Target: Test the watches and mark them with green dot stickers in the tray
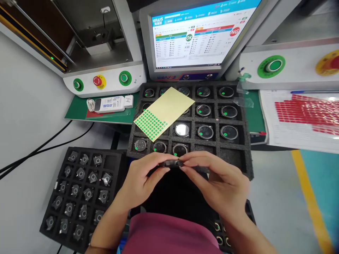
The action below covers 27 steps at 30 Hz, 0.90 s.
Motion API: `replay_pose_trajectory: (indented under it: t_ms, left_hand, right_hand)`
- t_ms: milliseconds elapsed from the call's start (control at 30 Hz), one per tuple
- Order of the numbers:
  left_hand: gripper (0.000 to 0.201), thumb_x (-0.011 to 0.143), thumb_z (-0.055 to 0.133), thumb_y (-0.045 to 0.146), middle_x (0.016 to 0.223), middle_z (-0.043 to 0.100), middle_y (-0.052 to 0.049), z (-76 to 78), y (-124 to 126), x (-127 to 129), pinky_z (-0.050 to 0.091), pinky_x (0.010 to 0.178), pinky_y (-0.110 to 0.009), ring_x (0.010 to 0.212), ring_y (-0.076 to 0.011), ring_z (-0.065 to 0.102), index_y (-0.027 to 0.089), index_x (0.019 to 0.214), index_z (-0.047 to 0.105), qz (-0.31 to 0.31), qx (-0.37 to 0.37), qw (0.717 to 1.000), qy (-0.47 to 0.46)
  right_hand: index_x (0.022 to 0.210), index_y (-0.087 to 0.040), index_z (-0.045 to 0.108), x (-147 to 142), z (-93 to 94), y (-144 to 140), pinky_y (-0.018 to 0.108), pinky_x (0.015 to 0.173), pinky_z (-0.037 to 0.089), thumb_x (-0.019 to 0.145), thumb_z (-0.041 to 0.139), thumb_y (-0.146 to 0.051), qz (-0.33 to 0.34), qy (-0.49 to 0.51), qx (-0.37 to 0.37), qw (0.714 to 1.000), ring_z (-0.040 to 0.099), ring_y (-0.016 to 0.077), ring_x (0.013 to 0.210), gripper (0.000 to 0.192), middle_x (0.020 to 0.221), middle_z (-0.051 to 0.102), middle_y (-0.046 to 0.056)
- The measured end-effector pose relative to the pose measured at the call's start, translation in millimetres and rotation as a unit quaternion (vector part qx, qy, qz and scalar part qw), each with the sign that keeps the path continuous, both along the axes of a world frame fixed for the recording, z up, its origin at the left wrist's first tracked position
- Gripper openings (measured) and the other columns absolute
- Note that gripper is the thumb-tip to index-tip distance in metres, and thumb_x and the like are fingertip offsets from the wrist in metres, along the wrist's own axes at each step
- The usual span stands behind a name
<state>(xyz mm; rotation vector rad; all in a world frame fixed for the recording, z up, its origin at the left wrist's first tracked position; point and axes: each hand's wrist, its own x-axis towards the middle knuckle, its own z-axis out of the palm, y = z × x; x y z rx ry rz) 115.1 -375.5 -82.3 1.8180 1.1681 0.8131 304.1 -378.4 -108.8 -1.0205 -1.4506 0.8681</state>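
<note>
Between the fingertips of my left hand (pixel 147 180) and my right hand (pixel 215 180) is a dark watch case (pixel 172 163), turned edge-on so its face is hidden. Both hands pinch it from opposite sides, just over the front edge of a black foam tray (pixel 247 155). In that tray's compartments lie several round watch cases, such as this one (pixel 205 132), with green dots on their glass. A pale yellow sheet of green dot stickers (pixel 174 102) lies slantwise across the tray's left part.
Lower left, a second foam tray (pixel 107 160) holds several wrapped watch parts. Behind stands a monitor (pixel 196 38) between machines with green buttons (pixel 274 65) and a red stop button (pixel 97 81). A white power bank (pixel 112 104) lies left; red sticker sheets (pixel 304 111) lie right.
</note>
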Motion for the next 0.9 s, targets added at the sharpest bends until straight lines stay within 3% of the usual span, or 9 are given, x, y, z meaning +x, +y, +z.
replay_pose_trajectory:
  t_ms: [200, 367, 667, 900]
  left_hand:
    - [0.021, 0.097, 0.056, 0.018, 0.105, 0.076, -0.002, -4.6, 0.5, -2.1, 0.055, 0.080, -0.019, 0.092, -0.0121, 0.071, 0.022, 0.114, 0.069, -0.009, -0.034, 0.999, -0.034]
    - [0.021, 0.096, 0.058, 0.018, 0.103, 0.076, -0.002, -6.0, 1.6, -1.1, 0.056, 0.076, -0.019, 0.084, -0.0117, 0.070, 0.020, 0.114, 0.069, -0.003, -0.017, 0.999, -0.029]
    - [0.022, 0.097, 0.058, 0.019, 0.109, 0.076, -0.004, -5.8, 3.4, -0.3, 0.057, 0.083, -0.021, 0.093, -0.0137, 0.072, 0.020, 0.115, 0.069, -0.022, -0.017, 0.999, -0.027]
    - [0.020, 0.097, 0.057, 0.018, 0.108, 0.076, -0.004, -5.4, 4.4, -2.1, 0.055, 0.085, -0.018, 0.095, -0.0116, 0.071, 0.019, 0.113, 0.069, -0.065, -0.051, 0.995, -0.062]
  right_hand:
    - [0.083, -0.021, 0.066, 3.5, -2.4, 2.8, 0.020, 0.074, 0.058, 0.084, 0.071, -0.006, 0.045, -0.019, -0.011, 0.999, 0.071, 0.0113, 0.079, 0.015, 0.086, 0.073, 0.000]
    - [0.088, -0.022, 0.069, 1.8, -5.0, 1.1, 0.020, 0.077, 0.058, 0.083, 0.071, -0.004, 0.019, 0.002, -0.012, 1.000, 0.071, 0.0112, 0.082, 0.020, 0.088, 0.074, -0.001]
    - [0.084, -0.023, 0.070, 4.5, -0.7, -0.9, 0.022, 0.073, 0.057, 0.082, 0.072, -0.003, 0.013, -0.016, -0.010, 1.000, 0.072, 0.0113, 0.079, 0.020, 0.088, 0.076, -0.001]
    - [0.079, -0.021, 0.069, 21.5, 6.5, 11.8, 0.023, 0.070, 0.058, 0.083, 0.073, -0.010, 0.132, -0.021, -0.046, 0.990, 0.070, 0.0131, 0.076, 0.013, 0.082, 0.073, 0.001]
